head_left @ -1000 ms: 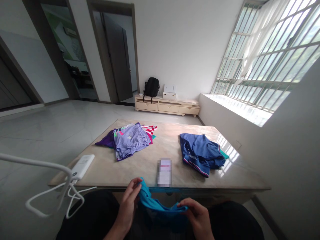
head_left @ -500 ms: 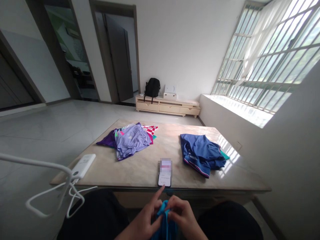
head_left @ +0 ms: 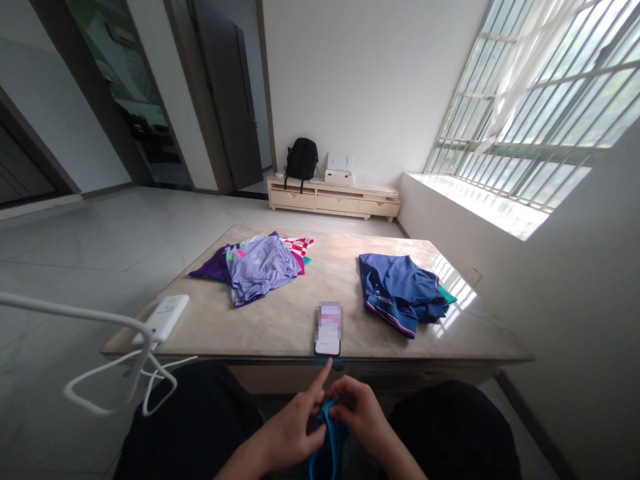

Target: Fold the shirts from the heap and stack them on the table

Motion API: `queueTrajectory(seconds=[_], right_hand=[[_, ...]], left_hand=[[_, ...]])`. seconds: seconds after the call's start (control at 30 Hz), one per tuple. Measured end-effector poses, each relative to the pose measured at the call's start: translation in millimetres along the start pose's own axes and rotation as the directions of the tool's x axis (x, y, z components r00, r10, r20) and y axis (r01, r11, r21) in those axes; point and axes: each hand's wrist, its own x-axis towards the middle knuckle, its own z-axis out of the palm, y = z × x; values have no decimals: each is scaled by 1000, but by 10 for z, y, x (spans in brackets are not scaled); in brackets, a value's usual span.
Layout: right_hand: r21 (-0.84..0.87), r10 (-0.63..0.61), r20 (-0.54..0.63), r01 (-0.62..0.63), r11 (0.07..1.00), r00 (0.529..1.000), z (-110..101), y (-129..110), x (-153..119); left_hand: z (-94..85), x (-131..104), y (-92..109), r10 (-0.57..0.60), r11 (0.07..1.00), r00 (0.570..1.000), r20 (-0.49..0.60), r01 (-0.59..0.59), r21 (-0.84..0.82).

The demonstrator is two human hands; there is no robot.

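Between my knees, below the table's front edge, a bright blue garment [head_left: 329,441] hangs bunched up. My left hand [head_left: 294,427] grips it with the thumb and curled fingers, while its index finger points out toward the phone. On the other side, my right hand [head_left: 364,415] pinches the garment's upper edge with bent fingers. What kind of garment it is, I cannot tell. A phone [head_left: 328,343] with a lit, partly blurred screen lies at the table's front edge, just beyond the left fingertip and apart from it.
On the marble-look table [head_left: 280,333], a pile of lilac, purple and red-checked clothes [head_left: 263,267] lies left and a navy polo shirt [head_left: 400,287] right. A white power bank [head_left: 170,315] and a white cable [head_left: 100,313] are at the left. A low cabinet [head_left: 335,202] holds a black backpack [head_left: 301,160].
The view has tilted, so the table and its things sit higher in the picture. My left index fingertip has drawn back from the phone's lower edge. The blue garment's upper edge has shifted between my fingers.
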Motion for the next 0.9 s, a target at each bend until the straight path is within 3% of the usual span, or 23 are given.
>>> queueTrajectory(seconds=[0.13, 0.47, 0.7, 0.9], right_hand=[[-126, -28, 14, 30, 992, 1000, -16, -93, -16], [-288, -81, 105, 109, 951, 991, 38, -170, -71], [-317, -148, 105, 174, 932, 983, 125, -225, -115], [-285, -103, 15, 103, 953, 995, 94, -10, -59]], left_hand=[[-50, 11, 30, -32, 993, 997, 66, 24, 118], [-156, -37, 42, -110, 987, 977, 182, 86, 132], [-146, -23, 82, -53, 988, 996, 69, 42, 151], [-187, -26, 36, -3, 967, 994, 110, -25, 254]])
